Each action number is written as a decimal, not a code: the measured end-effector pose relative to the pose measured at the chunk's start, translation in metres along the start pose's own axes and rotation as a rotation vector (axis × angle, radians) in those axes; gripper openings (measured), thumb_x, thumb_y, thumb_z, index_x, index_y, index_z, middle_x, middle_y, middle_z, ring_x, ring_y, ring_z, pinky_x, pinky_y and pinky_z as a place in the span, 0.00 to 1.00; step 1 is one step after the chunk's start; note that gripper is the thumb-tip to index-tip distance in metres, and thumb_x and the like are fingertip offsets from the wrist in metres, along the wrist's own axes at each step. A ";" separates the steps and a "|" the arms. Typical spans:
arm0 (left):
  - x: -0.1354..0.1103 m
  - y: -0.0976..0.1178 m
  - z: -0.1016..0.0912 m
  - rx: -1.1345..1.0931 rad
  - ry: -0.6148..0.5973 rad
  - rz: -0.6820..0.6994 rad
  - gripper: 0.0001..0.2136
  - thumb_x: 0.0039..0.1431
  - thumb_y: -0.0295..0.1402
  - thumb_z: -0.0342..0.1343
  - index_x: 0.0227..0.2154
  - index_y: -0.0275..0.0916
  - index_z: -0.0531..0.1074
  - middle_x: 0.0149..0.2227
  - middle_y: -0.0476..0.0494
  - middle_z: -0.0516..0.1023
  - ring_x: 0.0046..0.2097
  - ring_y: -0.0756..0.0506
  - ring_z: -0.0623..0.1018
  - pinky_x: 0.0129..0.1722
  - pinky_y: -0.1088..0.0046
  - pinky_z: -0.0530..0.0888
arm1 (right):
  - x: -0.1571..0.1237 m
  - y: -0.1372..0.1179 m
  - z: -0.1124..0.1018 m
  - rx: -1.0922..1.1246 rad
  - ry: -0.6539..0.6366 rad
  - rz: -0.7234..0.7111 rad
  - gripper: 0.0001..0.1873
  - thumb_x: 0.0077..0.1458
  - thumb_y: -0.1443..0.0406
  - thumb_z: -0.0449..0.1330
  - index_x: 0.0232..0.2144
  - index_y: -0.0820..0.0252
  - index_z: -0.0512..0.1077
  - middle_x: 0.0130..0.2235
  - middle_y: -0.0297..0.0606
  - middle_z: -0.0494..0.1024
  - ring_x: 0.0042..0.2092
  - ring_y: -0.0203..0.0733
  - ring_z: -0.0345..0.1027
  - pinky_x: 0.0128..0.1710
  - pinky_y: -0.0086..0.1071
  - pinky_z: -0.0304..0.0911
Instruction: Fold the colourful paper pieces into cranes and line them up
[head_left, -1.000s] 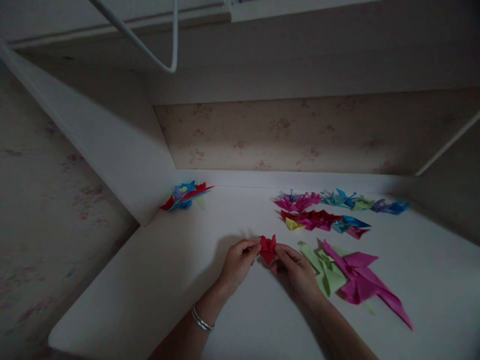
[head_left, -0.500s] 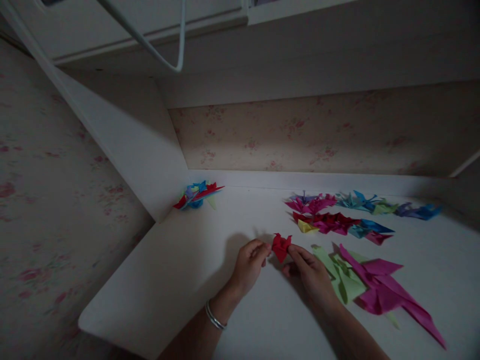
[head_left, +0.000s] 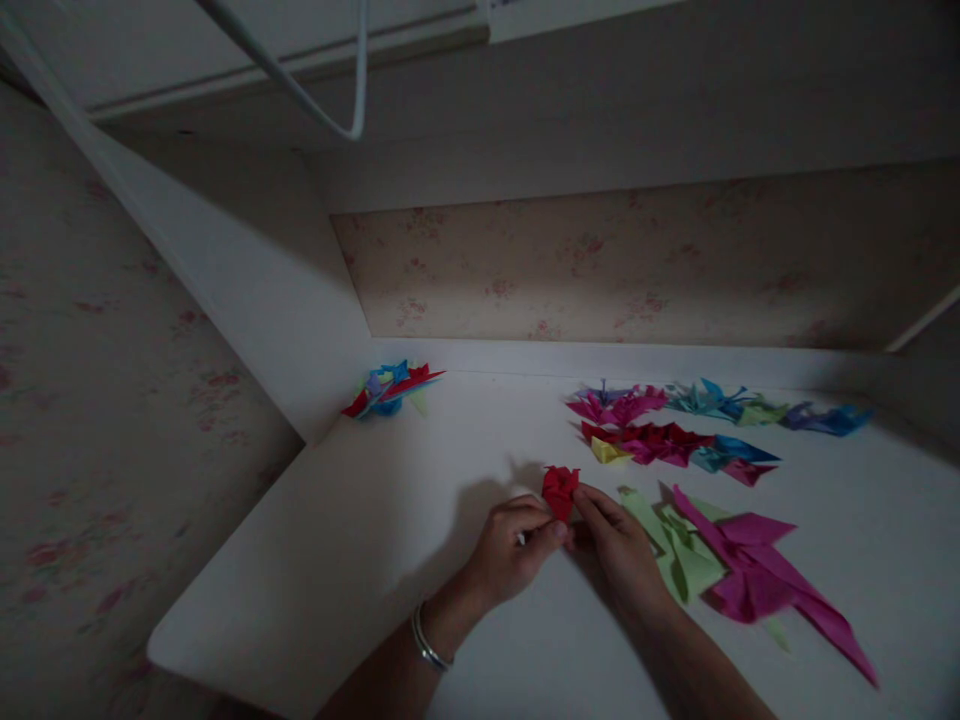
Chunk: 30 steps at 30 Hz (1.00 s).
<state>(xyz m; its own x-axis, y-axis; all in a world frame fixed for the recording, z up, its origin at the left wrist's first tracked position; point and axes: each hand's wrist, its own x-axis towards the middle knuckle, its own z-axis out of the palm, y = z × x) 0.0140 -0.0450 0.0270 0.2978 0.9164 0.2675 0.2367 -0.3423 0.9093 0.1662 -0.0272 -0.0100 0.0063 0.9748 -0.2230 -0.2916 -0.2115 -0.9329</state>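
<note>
A small red folded paper piece (head_left: pixel 559 489) stands just above the white desk (head_left: pixel 390 540), pinched from both sides. My left hand (head_left: pixel 514 555), with a silver bracelet on its wrist, has its fingers curled together at the piece's lower left. My right hand (head_left: pixel 619 545) grips the same piece from the right with thumb and fingertips. Both hands rest low over the desk near its middle.
Flat green paper (head_left: pixel 671 545) and magenta paper (head_left: pixel 757 580) lie right of my right hand. Two rows of several folded paper figures (head_left: pixel 675 440) run along the back right. A small multicoloured heap (head_left: pixel 390 388) sits at the back left by the white side panel (head_left: pixel 255 290).
My left hand has closed in and dropped lower toward the right hand, its fingers now tucked under the red piece. The piece looks more compact. The camera view shifted slightly.
</note>
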 end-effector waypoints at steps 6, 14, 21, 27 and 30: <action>-0.005 -0.003 0.007 0.014 -0.166 -0.016 0.13 0.58 0.38 0.53 0.37 0.37 0.79 0.29 0.43 0.77 0.28 0.48 0.71 0.29 0.74 0.66 | 0.003 0.005 -0.003 -0.042 0.036 -0.058 0.27 0.47 0.54 0.64 0.49 0.58 0.72 0.37 0.40 0.79 0.32 0.43 0.71 0.31 0.34 0.64; 0.004 -0.020 0.010 -0.039 0.101 -0.161 0.12 0.60 0.36 0.50 0.41 0.36 0.73 0.33 0.43 0.77 0.30 0.49 0.73 0.29 0.75 0.67 | -0.003 0.001 0.002 0.056 -0.008 0.039 0.35 0.45 0.55 0.66 0.55 0.60 0.66 0.30 0.37 0.79 0.26 0.38 0.68 0.31 0.34 0.63; 0.003 -0.022 0.007 -0.068 0.099 -0.201 0.16 0.61 0.41 0.49 0.25 0.35 0.73 0.20 0.50 0.68 0.22 0.52 0.66 0.23 0.77 0.61 | -0.002 0.007 -0.002 -0.091 -0.057 -0.013 0.36 0.50 0.54 0.63 0.59 0.61 0.62 0.26 0.33 0.76 0.26 0.37 0.66 0.30 0.33 0.60; 0.002 -0.015 0.011 -0.066 0.062 -0.158 0.15 0.62 0.40 0.48 0.28 0.35 0.73 0.23 0.48 0.71 0.24 0.52 0.67 0.24 0.78 0.63 | -0.007 0.003 0.001 -0.186 -0.081 -0.026 0.38 0.52 0.52 0.60 0.61 0.61 0.56 0.26 0.33 0.75 0.27 0.37 0.65 0.30 0.33 0.61; 0.003 -0.017 0.011 -0.036 0.155 -0.191 0.12 0.61 0.39 0.49 0.36 0.36 0.72 0.29 0.47 0.74 0.25 0.52 0.69 0.25 0.78 0.65 | -0.010 0.000 0.004 -0.258 -0.091 -0.028 0.37 0.54 0.52 0.57 0.62 0.60 0.55 0.25 0.31 0.74 0.26 0.37 0.65 0.31 0.32 0.60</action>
<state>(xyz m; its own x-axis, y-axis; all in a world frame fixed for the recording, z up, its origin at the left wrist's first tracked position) 0.0207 -0.0385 0.0094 0.1046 0.9856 0.1332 0.2408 -0.1550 0.9581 0.1628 -0.0366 -0.0069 -0.0787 0.9804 -0.1806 -0.0393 -0.1840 -0.9821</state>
